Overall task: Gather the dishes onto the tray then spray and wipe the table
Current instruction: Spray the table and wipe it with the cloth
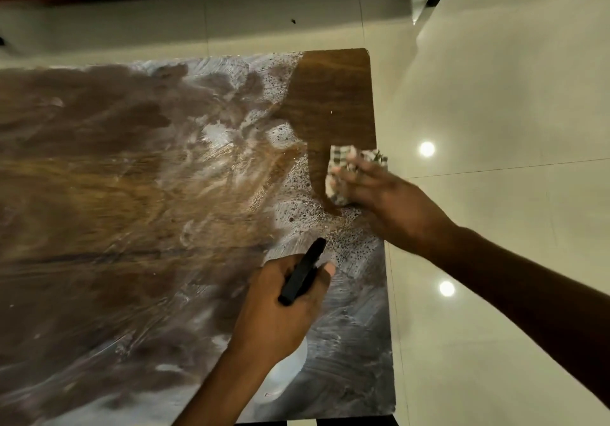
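**Wiping stage: cloth clearing sprayed film at the table's far right corner**

Head view (1 camera). The wooden table (138, 194) carries a pale, streaked film of spray over most of its top; only a dry brown patch at the far right corner and a narrow strip running down from it are wiped clean. The right hand (373, 191) has its fingers clenched around a bunched checked cloth (343, 174), pressed on the tabletop at the lower end of that strip, close to the right edge. The left hand (280, 306) grasps the black trigger head of a spray bottle (302, 277); the pale bottle body shows below the wrist, over the table's near right part. No dishes or tray appear in view, so gathering is judged complete and the step in hand is wiping. The next move calls for sweeping the cloth through the speckled droplets beside it, then leftward across the remaining film. No brand, label or writing is legible; a faint mark on the bottle is too small to read.
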{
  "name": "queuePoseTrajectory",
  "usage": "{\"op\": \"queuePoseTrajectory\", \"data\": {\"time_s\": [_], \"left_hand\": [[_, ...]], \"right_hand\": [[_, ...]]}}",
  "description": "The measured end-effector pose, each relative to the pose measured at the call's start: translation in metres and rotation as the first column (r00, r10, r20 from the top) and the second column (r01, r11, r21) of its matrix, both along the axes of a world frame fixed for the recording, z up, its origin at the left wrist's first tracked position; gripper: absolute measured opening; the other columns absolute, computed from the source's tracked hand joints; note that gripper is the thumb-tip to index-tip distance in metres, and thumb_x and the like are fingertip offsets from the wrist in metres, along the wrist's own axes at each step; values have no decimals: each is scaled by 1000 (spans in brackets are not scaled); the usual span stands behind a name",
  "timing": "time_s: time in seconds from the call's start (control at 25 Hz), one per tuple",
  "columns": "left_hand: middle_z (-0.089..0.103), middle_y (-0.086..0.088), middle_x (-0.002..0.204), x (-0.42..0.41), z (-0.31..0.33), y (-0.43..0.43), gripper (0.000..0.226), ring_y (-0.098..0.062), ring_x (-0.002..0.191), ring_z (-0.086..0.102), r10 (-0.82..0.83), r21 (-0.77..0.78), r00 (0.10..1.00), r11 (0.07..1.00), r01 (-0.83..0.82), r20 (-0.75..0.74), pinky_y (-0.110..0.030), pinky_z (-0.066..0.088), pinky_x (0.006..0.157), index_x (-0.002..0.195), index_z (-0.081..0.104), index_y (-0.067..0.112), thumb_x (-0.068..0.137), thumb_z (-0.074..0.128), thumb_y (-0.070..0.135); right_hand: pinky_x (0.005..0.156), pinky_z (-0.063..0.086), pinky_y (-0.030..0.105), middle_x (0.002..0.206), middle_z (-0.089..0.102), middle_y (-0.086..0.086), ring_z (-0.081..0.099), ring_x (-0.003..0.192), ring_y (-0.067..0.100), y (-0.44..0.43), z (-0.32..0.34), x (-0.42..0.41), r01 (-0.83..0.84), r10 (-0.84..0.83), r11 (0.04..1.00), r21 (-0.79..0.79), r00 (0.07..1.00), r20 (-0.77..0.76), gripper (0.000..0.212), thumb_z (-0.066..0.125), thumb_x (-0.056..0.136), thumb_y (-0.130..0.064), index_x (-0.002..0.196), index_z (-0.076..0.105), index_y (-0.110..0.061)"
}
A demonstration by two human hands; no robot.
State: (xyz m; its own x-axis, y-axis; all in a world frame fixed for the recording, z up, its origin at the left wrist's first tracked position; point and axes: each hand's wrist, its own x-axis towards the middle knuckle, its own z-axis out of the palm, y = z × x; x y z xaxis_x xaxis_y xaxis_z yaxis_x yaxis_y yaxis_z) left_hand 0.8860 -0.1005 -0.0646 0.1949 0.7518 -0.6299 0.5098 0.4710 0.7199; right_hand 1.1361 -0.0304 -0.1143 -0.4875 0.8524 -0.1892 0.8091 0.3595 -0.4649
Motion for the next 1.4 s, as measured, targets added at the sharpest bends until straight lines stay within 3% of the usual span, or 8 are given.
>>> {"op": "queuePoseTrajectory", "data": {"time_s": [0.16,0.36,0.44,0.72,1.0,1.08,1.24,1.4], "left_hand": [[41,7,49,2,1,-7,45,-17,45,39,13,-4,1000,1000,-13,29,-35,41,49,61,51,33,99,72,44],[46,6,51,1,2,-23,38,-18,42,43,75,-50,995,996,-72,68,-41,45,51,76,59,19,98,72,48],[47,2,51,0,4,-29,44,-19,42,43,102,-32,992,995,-99,81,-40,44,51,79,61,14,96,72,53],[39,9,45,-14,4,-41,49,-13,42,36,51,-20,997,999,-50,49,-20,35,50,57,50,36,100,71,40],[40,-10,56,-32,16,-68,47,-25,51,39,-27,-25,996,999,29,90,-33,35,56,72,53,11,99,73,43],[47,-29,69,-34,16,-74,47,-32,56,46,-29,-29,996,999,32,89,-39,39,58,82,56,1,100,73,41],[42,-16,62,-41,14,-91,47,-23,55,42,-90,-53,993,994,95,80,-36,37,61,70,50,13,99,73,42],[35,7,50,-42,17,-109,45,-17,49,34,-156,-50,986,986,159,65,-34,34,56,60,47,31,90,67,58]], "right_hand": [[115,50,46,165,45,-9,25,161,20,-24,15,55,-370,369,929,3,929,26,59,55,97,-2,151,57,-26],[124,38,51,164,47,2,30,159,27,77,8,6,160,-163,984,73,986,39,53,53,101,-2,150,59,-20],[125,34,49,166,44,-1,27,160,24,90,1,-32,189,-190,981,41,982,21,54,50,101,-3,151,58,-23],[120,44,48,167,41,-9,22,162,20,-50,13,9,-478,478,878,-15,878,1,51,46,105,-11,154,54,-26],[126,32,52,163,48,6,28,160,31,-7,10,-29,278,-278,961,1,961,2,56,55,97,7,148,61,-15],[127,33,49,165,45,1,25,161,26,-27,8,-57,184,-185,981,-53,983,-14,57,54,98,3,150,59,-19],[123,39,48,168,39,-8,19,163,19,-105,19,-33,-291,290,952,-96,957,-20,52,56,104,-16,155,53,-27],[123,40,51,166,45,3,26,161,27,-99,15,4,37,-38,999,18,999,24,56,53,99,0,152,57,-17]]}}
